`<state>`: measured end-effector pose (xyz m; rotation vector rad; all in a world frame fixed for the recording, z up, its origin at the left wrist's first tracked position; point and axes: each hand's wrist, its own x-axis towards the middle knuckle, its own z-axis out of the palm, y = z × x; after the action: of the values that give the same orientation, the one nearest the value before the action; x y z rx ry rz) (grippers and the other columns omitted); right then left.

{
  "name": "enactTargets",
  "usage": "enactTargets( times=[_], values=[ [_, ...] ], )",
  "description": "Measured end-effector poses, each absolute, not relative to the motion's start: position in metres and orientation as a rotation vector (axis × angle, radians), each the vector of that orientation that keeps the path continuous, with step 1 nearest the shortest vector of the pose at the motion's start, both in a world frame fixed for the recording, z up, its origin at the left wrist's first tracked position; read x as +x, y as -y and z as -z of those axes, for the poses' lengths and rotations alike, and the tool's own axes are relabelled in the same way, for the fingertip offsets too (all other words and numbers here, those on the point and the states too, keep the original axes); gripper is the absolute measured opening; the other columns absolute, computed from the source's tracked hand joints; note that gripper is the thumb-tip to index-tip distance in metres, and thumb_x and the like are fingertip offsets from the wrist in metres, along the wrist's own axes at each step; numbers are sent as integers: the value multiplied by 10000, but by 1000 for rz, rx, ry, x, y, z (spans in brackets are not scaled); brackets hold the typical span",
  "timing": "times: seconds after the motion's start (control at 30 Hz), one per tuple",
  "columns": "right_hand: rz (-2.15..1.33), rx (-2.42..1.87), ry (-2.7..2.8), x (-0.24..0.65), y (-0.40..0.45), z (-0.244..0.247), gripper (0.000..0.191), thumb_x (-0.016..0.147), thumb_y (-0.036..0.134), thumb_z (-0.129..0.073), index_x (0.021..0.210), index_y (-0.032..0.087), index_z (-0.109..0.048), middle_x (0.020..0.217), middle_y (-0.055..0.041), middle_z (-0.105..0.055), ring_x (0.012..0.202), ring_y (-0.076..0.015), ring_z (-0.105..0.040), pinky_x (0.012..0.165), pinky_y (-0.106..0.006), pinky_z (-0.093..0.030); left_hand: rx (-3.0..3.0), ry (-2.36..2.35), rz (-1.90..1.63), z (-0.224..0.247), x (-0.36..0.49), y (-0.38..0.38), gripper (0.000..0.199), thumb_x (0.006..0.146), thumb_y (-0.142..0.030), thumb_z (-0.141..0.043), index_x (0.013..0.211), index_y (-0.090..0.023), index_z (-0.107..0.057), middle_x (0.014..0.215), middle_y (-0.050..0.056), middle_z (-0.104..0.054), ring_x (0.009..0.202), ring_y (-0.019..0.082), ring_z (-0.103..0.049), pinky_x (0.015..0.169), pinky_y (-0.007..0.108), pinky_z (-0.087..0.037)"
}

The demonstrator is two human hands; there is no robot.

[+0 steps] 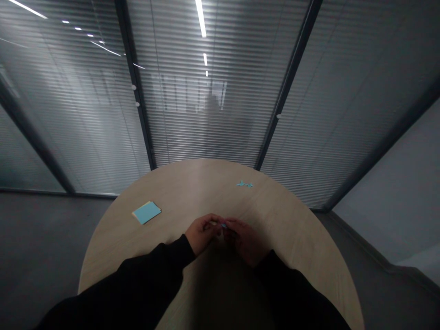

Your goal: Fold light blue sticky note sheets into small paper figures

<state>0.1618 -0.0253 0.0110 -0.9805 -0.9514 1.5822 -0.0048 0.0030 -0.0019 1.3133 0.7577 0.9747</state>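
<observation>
Our left hand point(202, 233) and right hand point(244, 242) are pinching a small blue paper piece point(223, 225) between their fingertips above the wooden table point(206, 192). It seems feather-light and soft, so we are taking it by the edges.

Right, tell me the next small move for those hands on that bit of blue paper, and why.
Probably pinch the small blue paper a little firmer to set a crease: the left hand and right hand meet on it above the round wooden table, and folded blue pieces lie further off.
</observation>
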Motion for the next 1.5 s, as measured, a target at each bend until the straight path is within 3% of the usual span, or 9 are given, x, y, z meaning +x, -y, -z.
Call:
enactTargets(
  times=[0.17,0.4,0.7,0.93,1.17,1.5],
  values=[
    [-1619,-994,1029,159,28,-12,313,735,450,-760,911,201,-693,836,-26,-699,744,-178,-653,702,-302,-508,1196,-769,-1000,2,-4,-4,368,754,-453,-760,936,-146,-673,718,30,-693,600,130,-628,596,262,-503],
    [-1464,-1064,1099,158,29,-14,327,751,441,-767,920,175,-678,796,-20,-699,631,-129,-608,596,-256,-458,1010,-742,-1066,5,-3,-7,452,603,-419,-886,874,-135,-661,780,56,-740,713,159,-702,718,289,-535],
    [-1362,-1101,1114,156,31,-20,324,726,423,-763,907,175,-659,747,-12,-687,638,-147,-630,619,-279,-488,1063,-790,-1031,2,-3,-4,448,636,-413,-867,941,-122,-717,827,90,-768,756,181,-711,756,313,-535],
    [-1376,-1052,1079,157,29,-15,274,754,391,-727,923,194,-637,760,-16,-704,636,-149,-634,629,-289,-502,1067,-800,-1043,-2,-3,-3,341,687,-375,-842,871,-126,-699,740,60,-743,677,154,-687,699,294,-530],
    [-1380,-1068,1124,155,31,-20,359,669,389,-814,886,186,-612,756,2,-686,641,-135,-622,623,-269,-481,1030,-781,-1058,0,-2,-5,398,671,-424,-841,874,-126,-672,708,40,-717,636,136,-666,672,278,-530],
    [-1273,-1119,1177,156,29,-21,352,677,434,-787,837,196,-583,705,17,-646,608,-136,-590,582,-266,-464,1150,-813,-1056,-2,-2,-4,399,695,-473,-794,852,-152,-617,699,17,-660,628,133,-627,572,247,-496]
  ],
)
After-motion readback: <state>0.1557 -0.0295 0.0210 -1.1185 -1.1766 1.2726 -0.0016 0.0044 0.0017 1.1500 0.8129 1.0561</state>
